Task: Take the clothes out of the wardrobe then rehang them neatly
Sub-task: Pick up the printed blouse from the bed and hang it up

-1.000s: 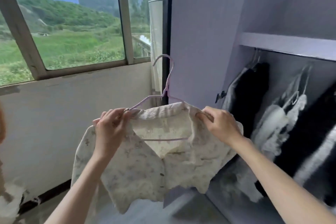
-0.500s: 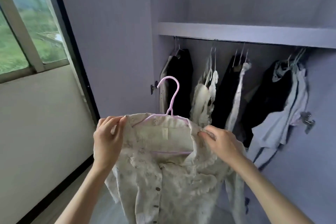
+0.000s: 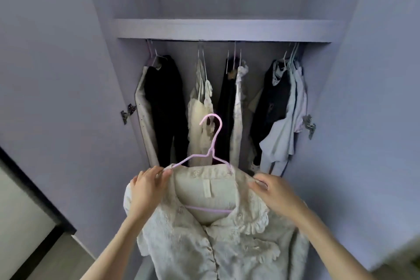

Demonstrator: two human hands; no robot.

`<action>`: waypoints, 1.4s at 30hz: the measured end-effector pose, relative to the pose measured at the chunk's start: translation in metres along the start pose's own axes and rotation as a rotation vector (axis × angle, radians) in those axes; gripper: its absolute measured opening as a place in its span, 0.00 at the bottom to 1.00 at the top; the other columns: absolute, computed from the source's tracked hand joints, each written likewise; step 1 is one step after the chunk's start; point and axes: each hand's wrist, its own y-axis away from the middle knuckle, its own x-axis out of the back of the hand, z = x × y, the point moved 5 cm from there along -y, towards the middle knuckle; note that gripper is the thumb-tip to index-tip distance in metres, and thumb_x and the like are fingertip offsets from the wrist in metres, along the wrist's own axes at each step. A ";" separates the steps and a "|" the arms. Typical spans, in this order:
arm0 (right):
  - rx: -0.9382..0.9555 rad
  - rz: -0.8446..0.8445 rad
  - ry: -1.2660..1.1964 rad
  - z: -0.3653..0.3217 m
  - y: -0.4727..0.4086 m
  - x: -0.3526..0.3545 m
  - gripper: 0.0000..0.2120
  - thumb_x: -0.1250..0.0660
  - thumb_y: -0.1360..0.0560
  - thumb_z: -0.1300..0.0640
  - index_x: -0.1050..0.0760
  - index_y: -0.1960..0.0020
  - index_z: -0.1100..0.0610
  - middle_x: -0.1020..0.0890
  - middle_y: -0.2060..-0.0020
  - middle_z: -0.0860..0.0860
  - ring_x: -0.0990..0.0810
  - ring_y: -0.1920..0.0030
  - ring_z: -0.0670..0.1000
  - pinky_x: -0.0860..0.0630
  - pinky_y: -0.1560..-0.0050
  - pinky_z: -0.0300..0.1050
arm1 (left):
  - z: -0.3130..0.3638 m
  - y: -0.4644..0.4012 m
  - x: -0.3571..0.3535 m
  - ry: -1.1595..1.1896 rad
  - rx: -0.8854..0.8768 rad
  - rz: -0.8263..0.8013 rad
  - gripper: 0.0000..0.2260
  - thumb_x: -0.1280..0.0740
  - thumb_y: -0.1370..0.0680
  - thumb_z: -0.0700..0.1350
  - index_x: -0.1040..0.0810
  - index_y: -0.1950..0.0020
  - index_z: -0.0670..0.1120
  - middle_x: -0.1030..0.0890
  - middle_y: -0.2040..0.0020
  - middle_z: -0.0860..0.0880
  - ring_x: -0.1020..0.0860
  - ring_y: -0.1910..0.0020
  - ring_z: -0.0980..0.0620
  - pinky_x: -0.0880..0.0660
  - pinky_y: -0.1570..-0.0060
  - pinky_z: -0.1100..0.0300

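Note:
A cream blouse [image 3: 218,243] with a frilled collar and front buttons hangs on a pink hanger [image 3: 212,143], held up in front of the open wardrobe. My left hand [image 3: 147,188] pinches its left shoulder where the hanger's arm goes in. My right hand [image 3: 272,191] grips the right shoulder and collar. The hanger's hook points up, below the level of the rail [image 3: 227,41]. Several garments hang from that rail: a black one [image 3: 166,102] at the left, a cream lace one [image 3: 200,118], a dark and white pair [image 3: 234,107], and a black and pale blue group [image 3: 281,107].
A lilac shelf [image 3: 225,29] sits above the rail. Both wardrobe doors stand open, the left door [image 3: 56,75] and the right door [image 3: 375,98], with metal hinges [image 3: 127,112] on the frame. A dark window frame [image 3: 34,195] runs down at the lower left.
The view has swung right from the window to face the wardrobe squarely. Both hands have carried the blouse on its hanger to the middle of the opening, keeping their hold on its shoulders.

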 end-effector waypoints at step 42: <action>-0.289 0.442 -0.498 0.108 -0.255 0.053 0.15 0.44 0.20 0.55 0.38 0.63 0.58 0.36 0.69 0.50 0.38 0.69 0.46 0.36 0.71 0.31 | 0.141 -0.228 -0.202 0.178 -0.371 -0.261 0.24 0.41 0.20 0.47 0.44 0.25 0.47 0.45 0.25 0.45 0.47 0.26 0.49 0.41 0.29 0.53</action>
